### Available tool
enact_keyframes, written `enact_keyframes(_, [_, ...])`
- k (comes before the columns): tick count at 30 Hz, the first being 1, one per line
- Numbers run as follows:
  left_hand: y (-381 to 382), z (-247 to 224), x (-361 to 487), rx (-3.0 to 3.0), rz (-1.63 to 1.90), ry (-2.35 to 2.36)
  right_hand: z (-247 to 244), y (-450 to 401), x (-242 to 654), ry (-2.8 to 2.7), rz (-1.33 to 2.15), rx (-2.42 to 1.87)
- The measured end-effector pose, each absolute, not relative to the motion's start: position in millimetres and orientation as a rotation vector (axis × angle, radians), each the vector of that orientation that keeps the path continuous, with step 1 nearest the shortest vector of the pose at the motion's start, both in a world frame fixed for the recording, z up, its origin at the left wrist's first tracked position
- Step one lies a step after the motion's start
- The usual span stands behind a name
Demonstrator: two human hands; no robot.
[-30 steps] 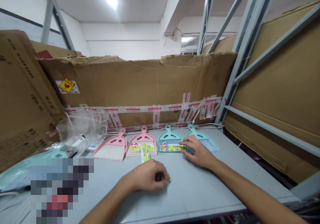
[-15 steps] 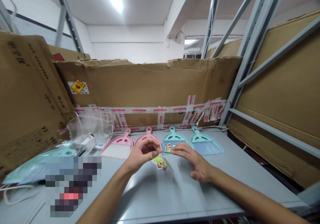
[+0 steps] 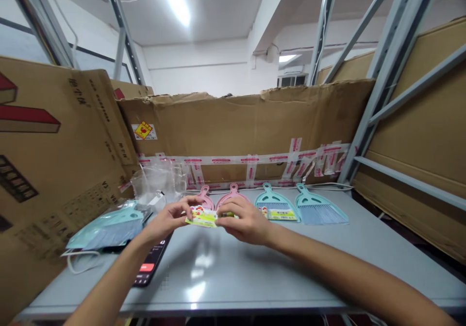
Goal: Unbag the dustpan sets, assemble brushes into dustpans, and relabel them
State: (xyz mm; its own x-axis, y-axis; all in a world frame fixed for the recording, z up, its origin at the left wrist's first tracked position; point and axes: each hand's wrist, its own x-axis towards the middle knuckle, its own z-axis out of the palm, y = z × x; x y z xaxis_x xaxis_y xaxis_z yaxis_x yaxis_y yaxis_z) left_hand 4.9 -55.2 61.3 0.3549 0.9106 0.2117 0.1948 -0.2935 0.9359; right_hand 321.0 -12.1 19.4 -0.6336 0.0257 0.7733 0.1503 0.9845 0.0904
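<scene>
Label card [image 3: 202,218] is pinched at its ends by my left hand [image 3: 168,219] and right hand [image 3: 246,221], above the counter [image 3: 240,277]; beyond, I see pink dustpans [image 3: 233,190] and teal dustpans [image 3: 317,199] before taped cardboard [image 3: 233,131].

One printed label [image 3: 202,218], held between left hand [image 3: 166,220] and right hand [image 3: 247,221], centre of frame. Two pink dustpans [image 3: 233,194], partly hidden by the hands. Two teal dustpans [image 3: 307,198], laid right of centre. One phone [image 3: 156,259], partly covered, lower left.
</scene>
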Motion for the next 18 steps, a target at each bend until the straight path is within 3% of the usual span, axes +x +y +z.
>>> enact_keyframes(8, [-46, 53, -53, 1.991, 0.553, 1.551, -8, 7, 247, -2.474, -0.251, -0.169])
enact_keyframes(18, [-35, 37, -57, 1.999, 0.486, 1.771, -42, -5, 227, -2.648, -0.219, -0.342])
